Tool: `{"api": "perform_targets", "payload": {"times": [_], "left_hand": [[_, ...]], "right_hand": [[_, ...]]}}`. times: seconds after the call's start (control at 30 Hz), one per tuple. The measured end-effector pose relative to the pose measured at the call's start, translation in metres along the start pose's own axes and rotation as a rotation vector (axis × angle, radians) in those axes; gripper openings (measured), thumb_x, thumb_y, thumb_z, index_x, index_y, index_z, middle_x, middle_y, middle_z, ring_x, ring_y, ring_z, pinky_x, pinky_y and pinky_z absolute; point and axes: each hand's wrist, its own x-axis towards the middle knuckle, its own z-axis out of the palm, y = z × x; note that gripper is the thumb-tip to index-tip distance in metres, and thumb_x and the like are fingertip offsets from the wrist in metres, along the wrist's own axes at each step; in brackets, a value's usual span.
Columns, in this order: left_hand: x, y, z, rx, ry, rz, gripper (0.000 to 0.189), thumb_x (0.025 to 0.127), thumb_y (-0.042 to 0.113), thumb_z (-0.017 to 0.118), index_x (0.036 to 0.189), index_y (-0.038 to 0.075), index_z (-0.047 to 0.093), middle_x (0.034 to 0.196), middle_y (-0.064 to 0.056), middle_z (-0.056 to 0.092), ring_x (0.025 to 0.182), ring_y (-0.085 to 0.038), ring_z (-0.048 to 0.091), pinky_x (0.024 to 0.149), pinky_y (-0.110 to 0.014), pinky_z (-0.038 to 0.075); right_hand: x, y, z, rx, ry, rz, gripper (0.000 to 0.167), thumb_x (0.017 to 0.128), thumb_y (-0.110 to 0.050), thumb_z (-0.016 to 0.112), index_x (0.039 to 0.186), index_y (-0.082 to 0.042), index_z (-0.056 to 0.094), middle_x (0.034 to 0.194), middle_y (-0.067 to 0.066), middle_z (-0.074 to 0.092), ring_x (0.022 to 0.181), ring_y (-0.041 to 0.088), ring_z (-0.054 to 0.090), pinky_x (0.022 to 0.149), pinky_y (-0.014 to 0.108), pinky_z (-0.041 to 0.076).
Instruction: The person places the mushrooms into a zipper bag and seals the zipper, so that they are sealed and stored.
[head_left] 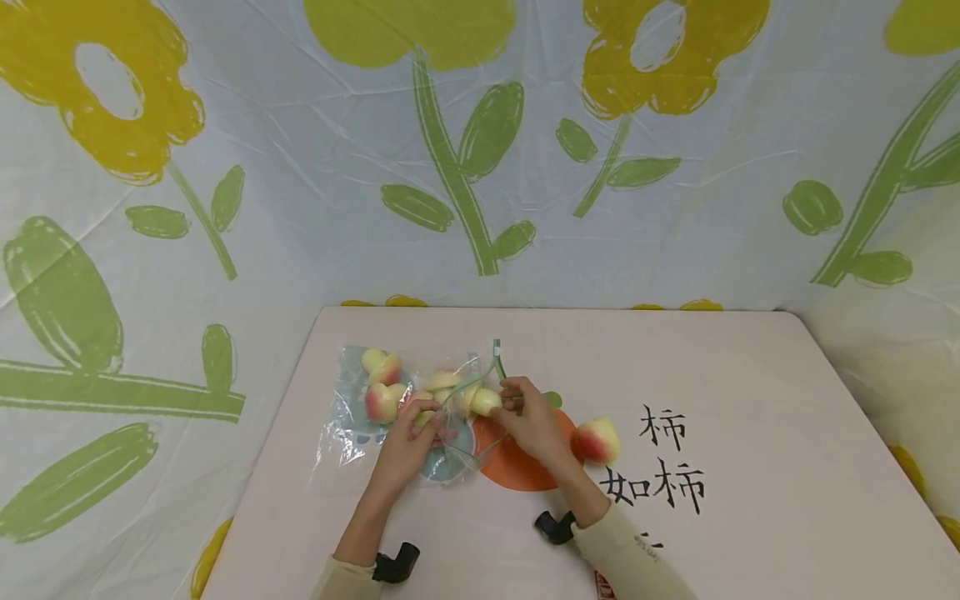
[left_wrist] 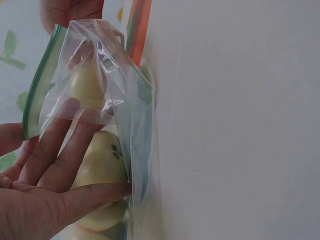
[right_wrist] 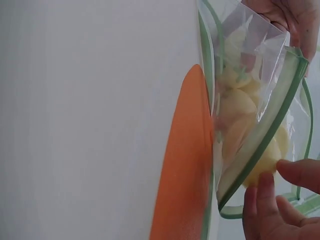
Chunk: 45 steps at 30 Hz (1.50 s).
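On the worktop [head_left: 750, 375], a clear zip bag [head_left: 390, 400] of peaches lies at the left, the left hand [head_left: 408, 437] pinching its open mouth, the right hand [head_left: 528, 417] gripping a peach [head_left: 483, 402] there, another peach [head_left: 597, 440] lying loose farther right.

The head view looks forward and down on the table [head_left: 750, 400] from some way off. Both wrist views sit very close to the clear bag [left_wrist: 115, 90], which fills frame centre, with the tabletop turned vertical.
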Motion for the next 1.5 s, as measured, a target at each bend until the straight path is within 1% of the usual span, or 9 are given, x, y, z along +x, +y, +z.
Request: {"api": "perform_targets", "payload": {"times": [0.1,0.3,0.5,0.6,0.67,0.8,0.97,1.33,1.5], "left_hand": [[0.001,-0.005,-0.001,-0.012,-0.002,0.005,0.02,0.103,0.013,0.058,0.119,0.002,0.057,0.106,-0.022,0.068,0.088,-0.034,0.073,0.082,-0.05,0.056],[0.001,-0.004,-0.001,0.007,0.006,-0.006,0.019,0.103,0.012,0.058,0.119,0.002,0.058,0.108,-0.022,0.068,0.088,-0.034,0.073,0.082,-0.051,0.056],[-0.007,0.019,0.001,0.015,-0.008,-0.017,0.018,0.103,0.005,0.056,0.118,-0.004,0.057,0.097,-0.028,0.07,0.09,-0.042,0.071,0.084,-0.057,0.053],[-0.012,0.031,0.001,0.015,-0.018,-0.011,0.019,0.102,0.005,0.056,0.119,-0.004,0.057,0.101,-0.028,0.069,0.091,-0.041,0.071,0.085,-0.057,0.053],[-0.012,0.033,0.0,0.014,-0.022,-0.012,0.019,0.103,0.006,0.056,0.119,-0.004,0.057,0.104,-0.028,0.068,0.091,-0.041,0.071,0.085,-0.057,0.053],[-0.012,0.032,-0.001,0.016,-0.025,-0.007,0.02,0.103,0.007,0.056,0.12,-0.004,0.056,0.108,-0.029,0.066,0.091,-0.04,0.071,0.085,-0.057,0.053],[-0.012,0.033,-0.001,0.022,-0.015,-0.01,0.021,0.103,0.007,0.056,0.12,-0.005,0.057,0.112,-0.029,0.065,0.089,-0.04,0.071,0.085,-0.057,0.053],[-0.013,0.033,0.0,0.013,-0.011,-0.015,0.021,0.103,0.005,0.056,0.12,-0.006,0.056,0.109,-0.029,0.066,0.089,-0.042,0.07,0.085,-0.057,0.053],[-0.009,0.024,-0.001,0.027,-0.01,-0.014,0.022,0.102,0.007,0.057,0.121,-0.005,0.056,0.102,-0.027,0.067,0.087,-0.039,0.071,0.084,-0.056,0.054]], "right_hand": [[0.0,0.001,0.0,0.049,0.017,-0.012,0.04,0.091,-0.003,0.071,0.128,0.001,0.056,0.11,0.013,0.066,0.101,0.031,0.064,0.085,0.041,0.055],[0.0,0.001,0.001,0.151,-0.005,-0.007,0.04,0.095,0.0,0.066,0.132,0.004,0.052,0.112,0.018,0.069,0.104,0.034,0.065,0.086,0.036,0.055],[-0.001,0.002,0.004,0.235,-0.101,0.017,0.045,0.1,0.001,0.058,0.142,0.003,0.043,0.125,0.02,0.065,0.116,0.035,0.062,0.095,0.038,0.051],[0.0,0.003,0.008,0.238,-0.154,0.019,0.047,0.1,0.005,0.053,0.145,0.002,0.04,0.129,0.02,0.064,0.12,0.036,0.059,0.097,0.04,0.049],[0.0,0.002,0.01,0.241,-0.176,0.015,0.049,0.099,0.008,0.051,0.146,0.002,0.039,0.13,0.02,0.063,0.122,0.037,0.058,0.099,0.041,0.048],[-0.001,-0.004,0.011,0.282,-0.2,0.019,0.051,0.098,0.012,0.048,0.147,0.005,0.035,0.133,0.025,0.059,0.123,0.043,0.056,0.102,0.044,0.046],[-0.001,0.003,0.011,0.296,-0.219,0.023,0.051,0.1,0.011,0.047,0.148,0.004,0.034,0.135,0.025,0.058,0.123,0.042,0.055,0.103,0.042,0.045],[-0.007,0.004,0.003,0.249,-0.26,-0.002,0.048,0.101,0.007,0.049,0.146,0.006,0.034,0.134,0.031,0.054,0.123,0.045,0.054,0.102,0.045,0.046],[-0.012,-0.002,-0.009,0.229,-0.264,0.01,0.051,0.099,0.004,0.054,0.147,0.003,0.036,0.135,0.03,0.053,0.123,0.044,0.053,0.098,0.044,0.049]]}}
